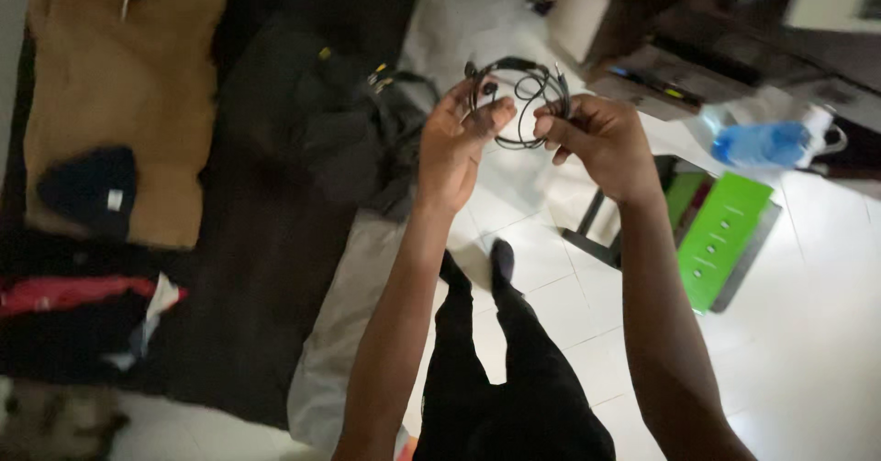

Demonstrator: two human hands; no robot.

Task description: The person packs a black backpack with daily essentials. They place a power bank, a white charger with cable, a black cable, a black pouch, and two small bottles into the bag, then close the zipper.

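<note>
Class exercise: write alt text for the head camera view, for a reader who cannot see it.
Two bare hands, left hand and right hand, hold a coiled black cable up over a white tiled floor. Dark bags lie to the left, a green box and a blue bottle to the right.

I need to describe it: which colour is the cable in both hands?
Black; the coiled cable shows best in the head view.

- White tiled floor (808, 333): green flat box (725, 236) lies on it at right, partly under a dark table leg (587, 232).
- Dark mat (248, 305) on floor at left; tan cushion (119, 85) with black beanie (92, 190) on it.
- Red and black clothes (73, 305) piled at left edge.
</note>
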